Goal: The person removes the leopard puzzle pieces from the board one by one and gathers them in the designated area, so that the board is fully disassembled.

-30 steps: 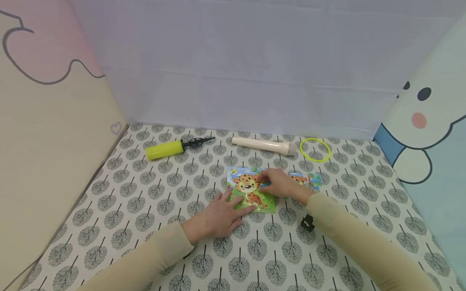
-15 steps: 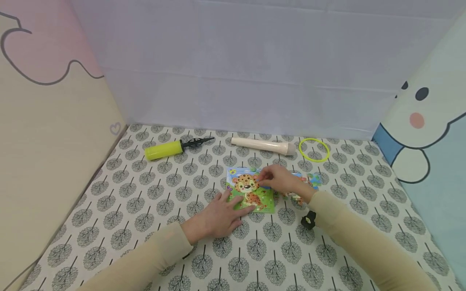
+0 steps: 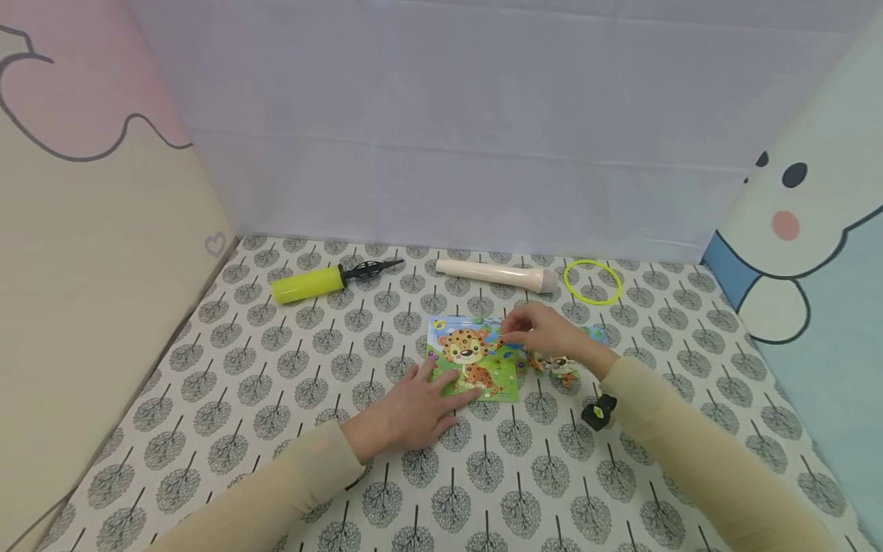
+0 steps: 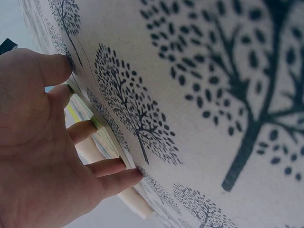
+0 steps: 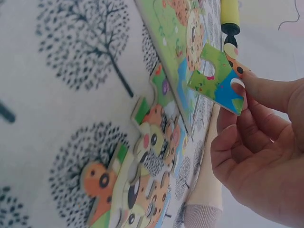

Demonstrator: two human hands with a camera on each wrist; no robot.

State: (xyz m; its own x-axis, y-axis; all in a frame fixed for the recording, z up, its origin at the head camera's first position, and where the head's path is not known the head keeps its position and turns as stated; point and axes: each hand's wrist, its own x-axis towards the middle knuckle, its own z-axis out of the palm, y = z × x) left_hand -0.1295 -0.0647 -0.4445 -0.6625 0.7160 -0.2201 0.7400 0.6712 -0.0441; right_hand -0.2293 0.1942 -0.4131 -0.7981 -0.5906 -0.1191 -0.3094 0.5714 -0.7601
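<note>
A flat jigsaw puzzle with a cartoon leopard (image 3: 464,346) lies on the patterned cloth. My left hand (image 3: 416,412) rests on its lower left part, fingers spread; in the left wrist view its fingertips reach the board's edge. Over the puzzle's right side, my right hand (image 3: 541,330) pinches a puzzle piece between thumb and fingers. That puzzle piece (image 5: 212,73) is green and blue with a bit of spotted orange, and is tilted above the board in the right wrist view. Loose leopard pieces (image 5: 97,183) lie in a pile just right of the board, partly under my right forearm.
Along the back lie a yellow-green hand pump (image 3: 308,284) with a black nozzle, a whitish toy microphone (image 3: 491,272) and a yellow ring (image 3: 619,285). A pale lilac backdrop (image 3: 441,138) closes off the far edge, with printed cloth walls at both sides.
My right hand has moved a little right and away from the leopard's face, with the puzzle piece in its fingers. My left hand has stayed in place on the puzzle.
</note>
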